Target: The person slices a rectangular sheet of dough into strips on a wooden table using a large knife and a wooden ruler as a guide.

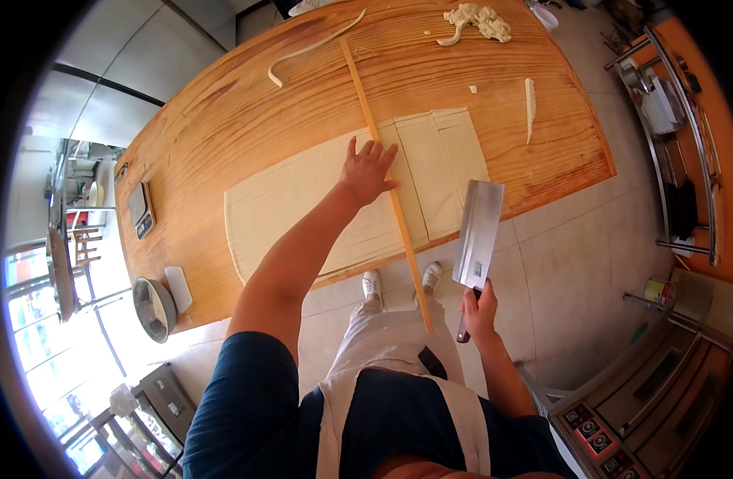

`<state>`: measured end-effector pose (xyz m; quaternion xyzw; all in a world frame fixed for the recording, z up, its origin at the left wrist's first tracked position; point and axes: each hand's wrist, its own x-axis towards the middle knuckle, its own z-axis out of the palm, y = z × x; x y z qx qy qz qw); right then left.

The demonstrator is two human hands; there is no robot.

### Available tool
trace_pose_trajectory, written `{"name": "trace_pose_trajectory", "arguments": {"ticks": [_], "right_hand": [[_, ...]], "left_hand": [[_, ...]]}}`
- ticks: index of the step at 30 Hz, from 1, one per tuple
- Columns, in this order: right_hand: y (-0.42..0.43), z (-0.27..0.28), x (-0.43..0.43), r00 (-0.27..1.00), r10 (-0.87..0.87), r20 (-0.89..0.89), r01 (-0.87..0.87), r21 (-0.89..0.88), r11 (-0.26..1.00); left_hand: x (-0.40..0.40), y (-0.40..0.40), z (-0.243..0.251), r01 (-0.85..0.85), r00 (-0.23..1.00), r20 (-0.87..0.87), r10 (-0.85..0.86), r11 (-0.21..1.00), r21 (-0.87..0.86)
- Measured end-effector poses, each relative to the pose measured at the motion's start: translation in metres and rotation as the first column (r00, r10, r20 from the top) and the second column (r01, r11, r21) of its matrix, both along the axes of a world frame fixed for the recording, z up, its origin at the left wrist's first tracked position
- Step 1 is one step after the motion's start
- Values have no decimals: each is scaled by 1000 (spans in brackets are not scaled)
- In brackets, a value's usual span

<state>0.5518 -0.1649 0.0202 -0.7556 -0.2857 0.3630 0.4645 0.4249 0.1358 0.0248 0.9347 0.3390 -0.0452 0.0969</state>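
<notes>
A sheet of rolled dough (306, 197) lies along the near edge of the wooden table, its right part cut into wide strips. Across it rests a long thin wooden strip (404, 230), which sticks out past the table's edge towards me. My left hand (369, 170) presses on this strip and the dough with fingers spread. My right hand (479, 311) grips the dark handle of a cleaver (480, 230), its broad blade pointing away from me, by the dough's right end. A long dough trimming (312, 51) and a lump of dough scraps (477, 23) lie at the far side.
A thin dough offcut (529, 111) lies on the table (558, 143) at right. At left are a digital scale (142, 209), a white scraper (178, 287) and a metal bowl (155, 309). A metal rack (683, 143) and an oven (635, 383) stand to the right.
</notes>
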Motion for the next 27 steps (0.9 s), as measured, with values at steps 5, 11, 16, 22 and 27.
{"name": "trace_pose_trajectory", "arguments": {"ticks": [5,11,16,22,27], "right_hand": [[0,-4,-4,1000,27,16,-27,20,999],[4,1,-9,998,60,-1,-60,-14,998],[2,-3,-10,996,73,41,-74,16,997],[2,-2,-12,998,70,9,-70,-13,997],[-2,-4,-13,996,78,46,-78,-5,997]], "left_hand": [[-14,1,-6,50,999,-3,-50,989,142],[-6,4,3,18,998,-57,-19,1000,-23],[-18,5,-3,21,995,-97,-17,999,38],[-11,7,3,-19,997,-75,19,1000,0],[-23,9,4,-82,988,-136,72,994,-70]]}}
